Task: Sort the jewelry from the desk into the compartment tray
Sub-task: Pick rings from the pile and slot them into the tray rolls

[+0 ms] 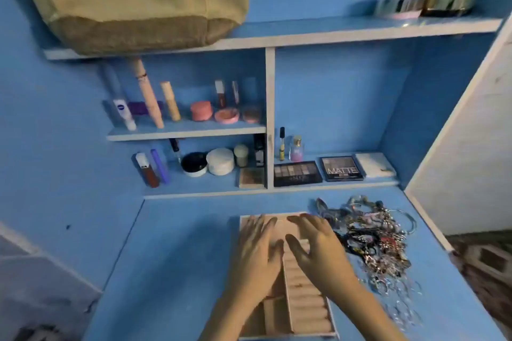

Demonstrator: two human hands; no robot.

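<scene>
Both hands, left (256, 250) and right (314, 246), hover flat over the tray (304, 310), fingers spread and holding nothing. Jewelry pile (374, 241) sits just right on the desk (171, 257).

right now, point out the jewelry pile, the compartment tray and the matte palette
jewelry pile (374, 238): head view, middle of the tangled heap
compartment tray (304, 310): head view, ridged rolls on its right side
matte palette (342, 169): head view, centre of its lid

Single head-worn view looks forward and down, close over the desk (177, 243).
</scene>
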